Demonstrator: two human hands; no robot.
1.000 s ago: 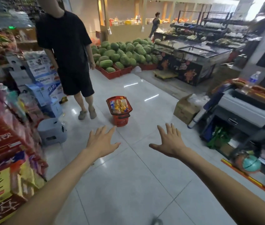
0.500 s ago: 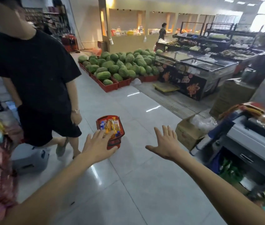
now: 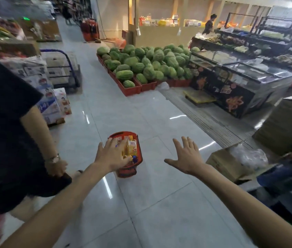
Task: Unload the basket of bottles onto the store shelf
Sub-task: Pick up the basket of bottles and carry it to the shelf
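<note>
Two hands are held out flat, fingers straight and spread, with nothing gripped. The left hand (image 3: 112,155) is seen over the near left edge of the basket (image 3: 127,173), and whether it touches cannot be told. The right hand (image 3: 186,156) hangs apart, to the right of the basket. The basket stands on the tiled floor mid-aisle, with bottles (image 3: 131,147) packed inside. No bottle appears to have been taken out, so the task is judged to be at its start, with the basket yet to be reached. For this step to be done well, the basket should be approached squarely and taken at both sides of the rim, so that the load is kept level and no bottle is tipped out. Care is needed on the left, where a bystander (image 3: 7,131) in black stands close. A box (image 3: 225,163) lies near on the right. The shelf meant cannot be picked out.
</note>
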